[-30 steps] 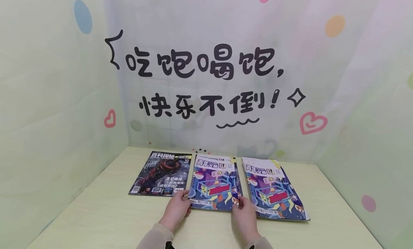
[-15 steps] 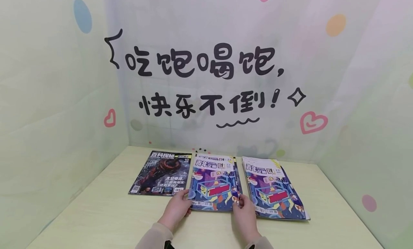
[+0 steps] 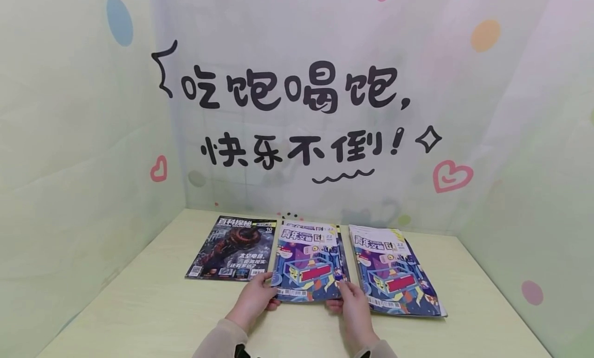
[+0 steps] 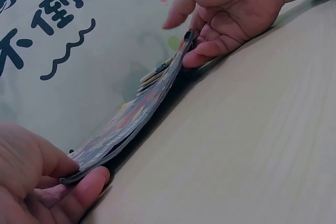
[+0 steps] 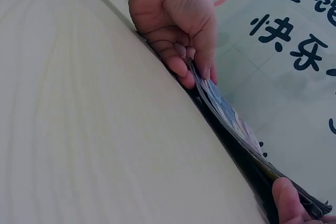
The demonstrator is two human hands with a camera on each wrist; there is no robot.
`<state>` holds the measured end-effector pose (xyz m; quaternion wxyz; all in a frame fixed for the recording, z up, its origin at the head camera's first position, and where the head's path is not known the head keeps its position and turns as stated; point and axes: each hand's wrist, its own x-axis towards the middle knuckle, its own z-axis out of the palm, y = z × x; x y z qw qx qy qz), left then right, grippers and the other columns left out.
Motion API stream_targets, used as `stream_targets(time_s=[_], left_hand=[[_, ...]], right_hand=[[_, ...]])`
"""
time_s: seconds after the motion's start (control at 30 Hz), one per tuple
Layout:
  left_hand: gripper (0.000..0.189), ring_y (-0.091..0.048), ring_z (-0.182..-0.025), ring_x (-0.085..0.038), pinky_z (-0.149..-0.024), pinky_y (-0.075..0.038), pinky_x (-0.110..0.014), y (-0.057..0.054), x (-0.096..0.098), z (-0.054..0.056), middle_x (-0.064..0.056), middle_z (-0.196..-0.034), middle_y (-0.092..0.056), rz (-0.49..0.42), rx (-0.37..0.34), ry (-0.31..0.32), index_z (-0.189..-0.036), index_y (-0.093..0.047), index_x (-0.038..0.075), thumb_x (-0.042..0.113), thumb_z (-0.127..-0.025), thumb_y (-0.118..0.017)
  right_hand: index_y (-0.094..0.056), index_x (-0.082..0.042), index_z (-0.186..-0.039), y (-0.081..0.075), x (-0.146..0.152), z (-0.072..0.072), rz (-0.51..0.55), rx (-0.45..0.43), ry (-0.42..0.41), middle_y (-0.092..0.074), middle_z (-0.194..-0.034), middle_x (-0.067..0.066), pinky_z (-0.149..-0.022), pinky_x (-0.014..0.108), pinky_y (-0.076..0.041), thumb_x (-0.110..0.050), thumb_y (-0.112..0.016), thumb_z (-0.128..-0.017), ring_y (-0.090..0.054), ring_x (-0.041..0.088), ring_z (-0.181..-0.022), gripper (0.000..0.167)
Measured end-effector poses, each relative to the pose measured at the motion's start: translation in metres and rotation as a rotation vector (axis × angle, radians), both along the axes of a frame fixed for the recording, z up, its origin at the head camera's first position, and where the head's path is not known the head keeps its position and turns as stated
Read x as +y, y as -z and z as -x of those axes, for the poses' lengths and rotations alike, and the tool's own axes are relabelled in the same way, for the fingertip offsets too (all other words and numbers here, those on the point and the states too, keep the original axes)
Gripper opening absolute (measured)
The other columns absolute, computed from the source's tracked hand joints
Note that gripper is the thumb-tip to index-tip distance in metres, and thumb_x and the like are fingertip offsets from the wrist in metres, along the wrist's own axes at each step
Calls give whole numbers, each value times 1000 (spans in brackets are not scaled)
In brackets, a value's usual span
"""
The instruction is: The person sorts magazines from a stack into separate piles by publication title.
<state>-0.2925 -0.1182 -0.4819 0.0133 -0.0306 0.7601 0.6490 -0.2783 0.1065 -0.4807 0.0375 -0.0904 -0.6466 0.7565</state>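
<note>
The head view has the stack (image 3: 306, 267) mid-bench, between the dark magazine (image 3: 232, 247) and the right pile (image 3: 394, 275). The right hand (image 3: 355, 306) has shifted from the stack's side to below its near right corner, its fingers now curled there; the left wrist view shows the thumb standing off, so how firmly it grips I cannot tell. The left hand (image 3: 254, 298) still pinches the near left corner. Slightly more of the second cover peeks out past the top one than a second ago. I take this as a change of hold, with both near corners supported but the covers not quite level. Both wrist views show the near edge raised off the bench (image 3: 153, 316), which is pale and wood-grained. Behind it, the back wall (image 3: 301, 17) carries black lettering (image 3: 322, 87); pale side walls (image 3: 83, 141) close in the space.
</note>
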Motion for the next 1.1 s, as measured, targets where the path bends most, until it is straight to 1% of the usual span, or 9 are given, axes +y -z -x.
stream_targets(time_s=[0.1,0.23,0.3,0.4,0.53,0.63,0.83,1.0,1.1], left_hand=[[57,-63,-62,-17,-55,-56,-30,-1,0,0,-23,-98,-60,-30,-3,13,-140,-30,-15,-5,-88,-53],[59,-62,-61,-18,-54,-55,-29,-3,-1,-1,-25,-99,-59,-57,-18,15,-140,-28,-15,-6,-87,-52],[60,-62,-61,-18,-53,-55,-28,-4,-1,-1,-27,-102,-57,-70,-33,7,-140,-29,-14,-7,-85,-52],[61,-63,-61,-19,-52,-55,-28,-5,-2,-2,-27,-106,-56,-82,-48,-7,-139,-30,-12,-7,-83,-51],[59,-64,-62,-19,-53,-55,-29,-5,-3,-3,-26,-102,-58,-84,-43,-2,-138,-31,-13,-6,-83,-50],[58,-64,-62,-19,-54,-56,-29,-4,-5,-2,-24,-100,-60,-77,-35,14,-139,-30,-14,-6,-85,-52],[61,-64,-61,-16,-56,-56,-28,-5,-8,-2,-19,-99,-65,-83,-32,83,-141,-27,-16,-9,-86,-52],[61,-64,-65,-17,-58,-56,-26,-5,-8,-1,-24,-107,-61,-155,-34,91,-143,-25,-14,-11,-87,-50],[59,-63,-67,-17,-58,-54,-25,-5,-8,0,-24,-107,-59,-190,-26,90,-143,-25,-14,-11,-88,-48]], right_hand=[[-40,14,-132,0,-1,0,-12,-6,-9,-63,-95,20,-56,27,-54,-28,-43,-103,-63,17,-62,51],[-35,17,-136,0,-1,0,-69,3,5,-58,-102,23,-57,29,-55,-9,-46,-100,-63,16,-61,45],[-36,17,-136,0,-2,0,-80,-3,8,-56,-101,24,-58,29,-56,-3,-46,-98,-63,17,-61,44],[-39,15,-133,0,-2,0,-87,-19,16,-58,-97,21,-57,29,-55,-6,-47,-98,-62,17,-61,42],[-41,15,-132,0,-2,0,-101,-17,23,-59,-95,20,-55,29,-55,-7,-48,-98,-61,17,-60,40],[-38,16,-135,-1,-2,0,-119,-8,13,-58,-101,26,-56,29,-55,0,-47,-96,-61,17,-60,43],[-33,19,-137,-1,-1,-1,-184,1,-21,-56,-111,33,-57,30,-56,8,-46,-92,-63,18,-59,48],[-34,18,-137,-3,0,-2,-141,38,-11,-54,-115,31,-62,30,-56,10,-45,-90,-61,18,-73,50],[-34,17,-138,-5,0,-2,-110,41,-7,-54,-118,30,-64,29,-56,10,-44,-90,-60,18,-80,49]])
